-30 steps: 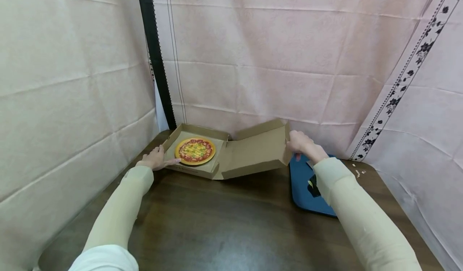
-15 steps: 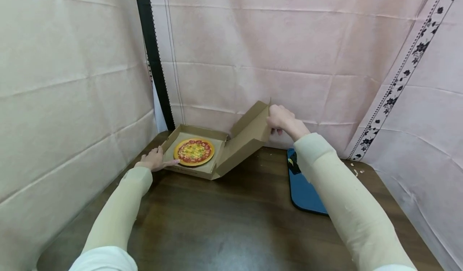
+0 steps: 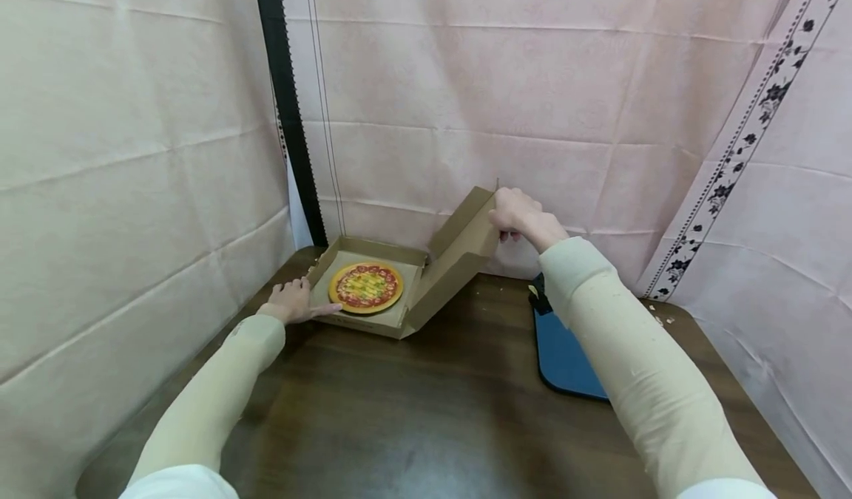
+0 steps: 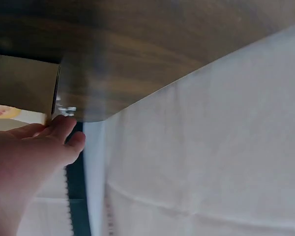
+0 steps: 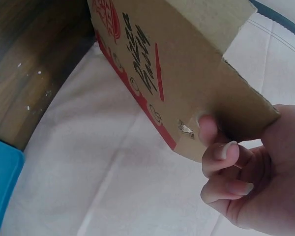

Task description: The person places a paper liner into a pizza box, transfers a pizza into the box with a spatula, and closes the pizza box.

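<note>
A cardboard pizza box point(image 3: 373, 327) sits at the back left of the table, with a round pizza point(image 3: 365, 287) lying in its base. My left hand point(image 3: 290, 303) rests at the box's front left corner, thumb stretched along the front edge and fingers by the left wall. In the left wrist view that hand's fingers touch the corner. My right hand point(image 3: 522, 214) pinches the outer edge of the lid point(image 3: 459, 259), which stands tilted up to the right. The right wrist view shows the lid's printed outer face point(image 5: 142, 64), held with thumb and curled fingers.
A blue tray point(image 3: 569, 358) lies on the right of the brown table point(image 3: 399, 403), partly hidden by the right sleeve. A black item point(image 3: 541, 296) is at its back edge. Small pale scraps point(image 3: 662, 320) lie behind it. Pale cloth point(image 3: 466, 77) hangs close behind the box.
My right hand has moved left and up, raising the lid from leaning low to the right to a steeper tilt. Over the last half second the lid barely moves. My left hand stays at the corner.
</note>
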Demonstrator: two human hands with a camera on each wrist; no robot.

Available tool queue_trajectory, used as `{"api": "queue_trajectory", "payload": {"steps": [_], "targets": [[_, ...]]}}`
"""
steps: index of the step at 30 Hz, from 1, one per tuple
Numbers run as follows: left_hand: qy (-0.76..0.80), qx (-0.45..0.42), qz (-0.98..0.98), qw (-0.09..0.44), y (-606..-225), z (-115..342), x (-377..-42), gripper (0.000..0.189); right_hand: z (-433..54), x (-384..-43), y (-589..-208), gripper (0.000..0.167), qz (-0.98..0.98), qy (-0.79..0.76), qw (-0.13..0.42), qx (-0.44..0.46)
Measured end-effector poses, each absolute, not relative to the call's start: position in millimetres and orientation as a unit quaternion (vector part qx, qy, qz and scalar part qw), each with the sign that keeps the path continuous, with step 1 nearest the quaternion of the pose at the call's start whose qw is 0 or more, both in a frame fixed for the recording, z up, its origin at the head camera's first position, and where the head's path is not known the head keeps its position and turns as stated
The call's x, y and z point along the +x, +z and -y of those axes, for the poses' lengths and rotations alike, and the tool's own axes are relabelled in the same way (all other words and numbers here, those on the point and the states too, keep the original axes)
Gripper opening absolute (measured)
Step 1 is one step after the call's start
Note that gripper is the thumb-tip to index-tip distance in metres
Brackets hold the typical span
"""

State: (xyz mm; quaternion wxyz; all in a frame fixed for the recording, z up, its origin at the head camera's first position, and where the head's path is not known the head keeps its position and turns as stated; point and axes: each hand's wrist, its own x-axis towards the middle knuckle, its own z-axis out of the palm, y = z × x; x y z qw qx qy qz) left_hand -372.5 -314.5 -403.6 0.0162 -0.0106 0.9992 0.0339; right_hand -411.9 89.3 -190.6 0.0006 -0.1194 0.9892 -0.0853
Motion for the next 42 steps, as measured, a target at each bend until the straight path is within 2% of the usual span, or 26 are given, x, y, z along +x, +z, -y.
{"api": "queue_trajectory", "payload": {"steps": [8,17,29,35,42], "targets": [[-0.008,-0.002,-1.0,0.008,-412,299,-375,0.114,-100,-409,-187,0.028,-0.989,-0.076,-0.001,-0.126],[-0.052,0.002,-0.999,0.014,-402,264,-359,0.109,-117,-409,-181,0.026,-0.987,-0.067,-0.007,-0.145],[-0.091,-0.009,-0.994,0.054,-396,226,-346,0.112,-131,-414,-177,0.021,-0.984,-0.065,-0.027,-0.163],[-0.069,-0.055,-0.995,0.055,-398,199,-333,0.114,-136,-417,-177,0.023,-0.98,-0.071,-0.051,-0.176],[-0.069,-0.1,-0.991,0.064,-398,165,-318,0.1,-147,-417,-176,0.031,-0.976,-0.087,-0.06,-0.192]]}}
